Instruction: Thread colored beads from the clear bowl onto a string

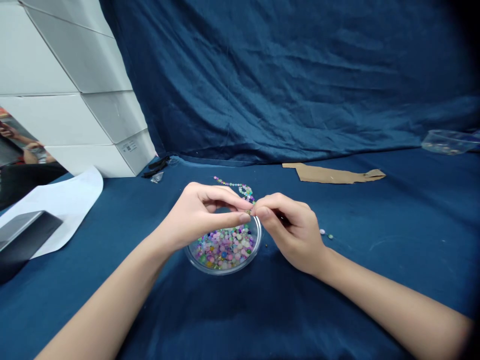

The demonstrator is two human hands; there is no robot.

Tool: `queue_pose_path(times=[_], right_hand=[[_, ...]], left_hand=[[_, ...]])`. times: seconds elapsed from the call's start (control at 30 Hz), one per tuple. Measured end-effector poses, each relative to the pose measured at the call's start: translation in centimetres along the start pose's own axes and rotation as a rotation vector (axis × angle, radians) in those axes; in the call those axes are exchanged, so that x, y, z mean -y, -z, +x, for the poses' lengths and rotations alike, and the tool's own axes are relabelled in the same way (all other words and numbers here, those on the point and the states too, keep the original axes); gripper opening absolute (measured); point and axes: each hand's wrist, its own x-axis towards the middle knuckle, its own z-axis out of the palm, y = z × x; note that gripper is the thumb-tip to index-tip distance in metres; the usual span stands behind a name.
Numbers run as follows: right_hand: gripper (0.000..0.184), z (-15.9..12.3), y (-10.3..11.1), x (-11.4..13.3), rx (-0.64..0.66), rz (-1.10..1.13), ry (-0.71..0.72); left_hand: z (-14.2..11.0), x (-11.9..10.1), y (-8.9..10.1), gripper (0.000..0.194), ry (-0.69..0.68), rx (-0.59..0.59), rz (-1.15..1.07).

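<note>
My left hand (198, 215) and my right hand (288, 230) meet above a round glass bowl (225, 267), their fingertips pinching the end of a strand of beads (236, 186). The strand rises from my fingers and curves away over the far rim. The bowl holds many small round beads (225, 247) in pink, lilac, white, blue and green, partly hidden under my left hand. Several loose beads (326, 234) lie on the cloth to the right of my right hand. The thread inside my fingers is hidden.
A blue cloth (386, 225) covers the surface and hangs behind it. A torn cardboard piece (330, 173) lies at the back. A transparent plastic bag (446, 142) sits far right. White paper (63, 210) and a dark flat object (22, 240) lie left, below stacked white boxes (75, 90).
</note>
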Motion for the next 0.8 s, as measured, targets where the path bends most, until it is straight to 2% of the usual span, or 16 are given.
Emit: queue_pose_path(times=[0.5,0.8], right_hand=[[0.024,-0.22,0.28,0.03,0.028,-0.007,-0.061],[0.026,0.19,0.19,0.07,0.105,0.002,-0.091]], left_hand=[[-0.11,-0.2,0.01,0.018,0.086,-0.074,-0.045],[0.08,-0.28,0.01,0.017,-0.062,-0.024,0.034]])
